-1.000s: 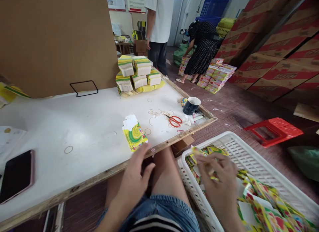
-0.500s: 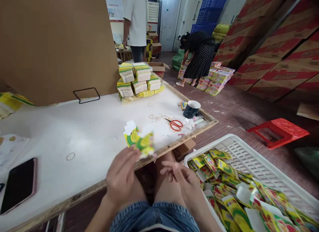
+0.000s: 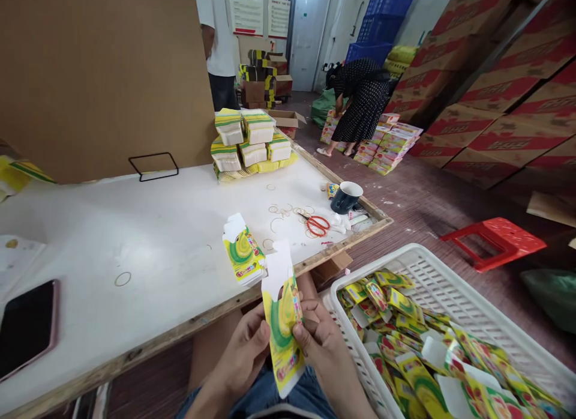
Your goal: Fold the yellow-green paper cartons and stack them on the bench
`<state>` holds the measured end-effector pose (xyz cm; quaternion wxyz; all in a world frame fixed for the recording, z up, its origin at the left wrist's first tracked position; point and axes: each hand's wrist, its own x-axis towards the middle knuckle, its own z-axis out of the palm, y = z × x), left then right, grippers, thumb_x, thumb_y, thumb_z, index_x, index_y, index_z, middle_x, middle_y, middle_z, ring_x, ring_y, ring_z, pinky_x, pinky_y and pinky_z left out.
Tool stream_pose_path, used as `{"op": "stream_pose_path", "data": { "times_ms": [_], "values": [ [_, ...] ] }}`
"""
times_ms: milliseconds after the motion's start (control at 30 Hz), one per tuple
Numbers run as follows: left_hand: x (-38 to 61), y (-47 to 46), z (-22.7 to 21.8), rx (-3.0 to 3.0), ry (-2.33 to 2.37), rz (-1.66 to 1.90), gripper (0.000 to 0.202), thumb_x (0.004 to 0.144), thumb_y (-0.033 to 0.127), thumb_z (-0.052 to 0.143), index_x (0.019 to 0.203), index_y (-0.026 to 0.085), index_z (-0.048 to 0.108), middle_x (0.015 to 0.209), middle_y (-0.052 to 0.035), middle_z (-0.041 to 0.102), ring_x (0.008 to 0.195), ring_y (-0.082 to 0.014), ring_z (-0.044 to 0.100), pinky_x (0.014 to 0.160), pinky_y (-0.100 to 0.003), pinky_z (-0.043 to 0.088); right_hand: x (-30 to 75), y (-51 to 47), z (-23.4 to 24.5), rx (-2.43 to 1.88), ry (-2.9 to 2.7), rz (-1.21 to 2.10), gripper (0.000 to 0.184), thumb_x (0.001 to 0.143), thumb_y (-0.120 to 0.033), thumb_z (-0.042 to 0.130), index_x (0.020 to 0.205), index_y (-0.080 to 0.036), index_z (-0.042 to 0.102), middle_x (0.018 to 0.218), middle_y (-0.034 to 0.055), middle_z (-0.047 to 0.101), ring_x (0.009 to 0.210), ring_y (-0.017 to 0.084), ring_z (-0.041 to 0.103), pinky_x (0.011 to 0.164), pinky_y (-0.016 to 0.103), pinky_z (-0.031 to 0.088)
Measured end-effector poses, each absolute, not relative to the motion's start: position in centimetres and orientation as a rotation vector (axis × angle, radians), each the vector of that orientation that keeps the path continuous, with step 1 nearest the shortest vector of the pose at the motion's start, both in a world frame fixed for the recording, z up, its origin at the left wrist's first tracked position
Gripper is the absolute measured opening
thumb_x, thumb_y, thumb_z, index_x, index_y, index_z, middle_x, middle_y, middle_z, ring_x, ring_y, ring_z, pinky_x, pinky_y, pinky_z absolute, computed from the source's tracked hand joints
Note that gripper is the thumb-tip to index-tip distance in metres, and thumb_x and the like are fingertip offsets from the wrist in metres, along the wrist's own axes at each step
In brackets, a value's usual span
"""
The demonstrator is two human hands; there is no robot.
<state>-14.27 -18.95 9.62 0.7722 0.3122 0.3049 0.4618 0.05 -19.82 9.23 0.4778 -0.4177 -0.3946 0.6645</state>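
Between my hands is a yellow and green carton [image 3: 282,323] with white flaps sticking up at its far end. My left hand [image 3: 247,347] grips its left edge, thumb against the printed face. From the other side my right hand [image 3: 321,335] holds the right edge with thumb and fingers. Just beyond, a small stack of flat cartons [image 3: 243,254] of the same print lies near the table's edge. To the right, a white plastic basket [image 3: 416,251] contains many folded cartons [image 3: 409,341].
Red-handled scissors [image 3: 317,226], rubber bands [image 3: 281,210] and a dark mug [image 3: 346,197] are on the white table [image 3: 157,239]. Bundled cartons [image 3: 252,143] stand at the back, a phone [image 3: 29,326] at left. A red stool [image 3: 499,242] is on the floor; two people are beyond.
My left hand has brought a carton from near the stack back over my lap, and my right hand now holds it too. The standing person in white has shifted left.
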Motion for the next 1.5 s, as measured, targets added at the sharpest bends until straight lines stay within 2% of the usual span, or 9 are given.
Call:
{"op": "stream_pose_path", "data": {
  "times_ms": [333, 600, 733, 900, 1100, 1233, 1300, 1433, 1500],
  "values": [
    [-14.5, -18.9, 9.4, 0.720, 0.602, 1.039, 0.052, 0.071, 0.042, 0.075, 0.118, 0.021, 0.065, 0.119, -0.0113, 0.067, 0.110, -0.0297, 0.060, 0.092, -0.037, 0.046, 0.8, -19.8, 10.2, -1.210, -1.519, 1.255, 0.033, 0.089, -0.039, 0.054, 0.114, -0.019, 0.064, 0.099, 0.0084, 0.069, 0.087, 0.022, 0.064, 0.077, 0.029, 0.053],
    [-13.8, -19.2, 8.3, 0.751, 0.840, 1.096, 0.030, 0.085, 0.038, 0.061, 0.107, 0.018, 0.067, 0.105, -0.0075, 0.073, 0.101, -0.0253, 0.065, 0.088, -0.035, 0.050, 0.1, -20.2, 9.6, -1.330, -1.545, 1.096, 0.043, 0.092, -0.044, 0.045, 0.072, -0.015, 0.069, 0.070, 0.0051, 0.063, 0.066, 0.017, 0.058, 0.060, 0.025, 0.048],
    [-13.6, -19.4, 8.4, 0.936, 1.149, 1.145, 0.048, 0.082, 0.036, 0.065, 0.124, 0.018, 0.050, 0.111, -0.0102, 0.070, 0.103, -0.0246, 0.064, 0.088, -0.035, 0.050, 0.5, -19.9, 9.1, -1.458, -1.548, 0.976, 0.030, 0.089, -0.041, 0.054, 0.078, -0.016, 0.068, 0.070, 0.0041, 0.064, 0.067, 0.018, 0.061, 0.061, 0.025, 0.050],
    [-14.1, -20.0, 9.3, 1.006, 1.093, 1.075, 0.068, 0.082, 0.036, 0.064, 0.138, 0.021, 0.028, 0.109, -0.0112, 0.070, 0.099, -0.0251, 0.066, 0.082, -0.034, 0.052, 2.0, -19.4, 9.4, -1.260, -1.501, 1.022, 0.045, 0.087, -0.030, 0.058, 0.131, -0.023, 0.049, 0.125, 0.0114, 0.061, 0.110, 0.022, 0.060, 0.086, 0.031, 0.053],
    [-15.6, -19.9, 10.2, 1.084, 0.959, 0.915, 0.053, 0.081, 0.033, 0.065, 0.130, 0.024, 0.047, 0.107, -0.0083, 0.071, 0.098, -0.0241, 0.065, 0.081, -0.031, 0.051, 3.9, -19.0, 10.5, -1.195, -1.648, 1.171, 0.025, 0.091, -0.033, 0.053, 0.109, -0.022, 0.067, 0.097, 0.0070, 0.072, 0.082, 0.019, 0.067, 0.070, 0.027, 0.055],
    [-15.5, -20.0, 9.9, 1.033, 0.843, 0.843, 0.034, 0.076, 0.031, 0.072, 0.106, 0.020, 0.060, 0.093, -0.0062, 0.071, 0.086, -0.0209, 0.066, 0.071, -0.026, 0.049, 4.1, -18.7, 11.3, -1.116, -1.752, 1.181, 0.031, 0.095, -0.032, 0.044, 0.086, -0.019, 0.072, 0.074, 0.0042, 0.068, 0.068, 0.016, 0.063, 0.063, 0.025, 0.049],
    [-15.2, -20.2, 9.9, 1.000, 0.822, 0.864, 0.036, 0.076, 0.029, 0.072, 0.108, 0.021, 0.058, 0.093, -0.0058, 0.070, 0.084, -0.0198, 0.066, 0.070, -0.025, 0.049, 3.9, -18.7, 11.4, -1.115, -1.742, 1.156, 0.030, 0.095, -0.031, 0.045, 0.086, -0.020, 0.071, 0.077, 0.0048, 0.069, 0.073, 0.017, 0.063, 0.067, 0.026, 0.049],
    [-14.7, -20.3, 10.1, 0.909, 0.768, 0.887, 0.077, 0.079, 0.031, 0.069, 0.142, 0.030, 0.026, 0.108, -0.0086, 0.069, 0.089, -0.0225, 0.068, 0.079, -0.035, 0.051, 3.8, -18.5, 10.7, -1.218, -1.610, 1.045, 0.024, 0.093, -0.035, 0.048, 0.103, -0.024, 0.067, 0.103, 0.0086, 0.068, 0.094, 0.021, 0.064, 0.080, 0.031, 0.051],
    [-14.6, -20.1, 10.0, 0.970, 0.786, 0.868, 0.069, 0.079, 0.031, 0.069, 0.139, 0.027, 0.036, 0.113, -0.0100, 0.068, 0.097, -0.0246, 0.066, 0.085, -0.037, 0.051, 4.0, -18.4, 10.4, -1.208, -1.647, 1.023, 0.026, 0.093, -0.036, 0.048, 0.105, -0.025, 0.068, 0.113, 0.0091, 0.065, 0.104, 0.022, 0.061, 0.089, 0.035, 0.049]
  ]
}}
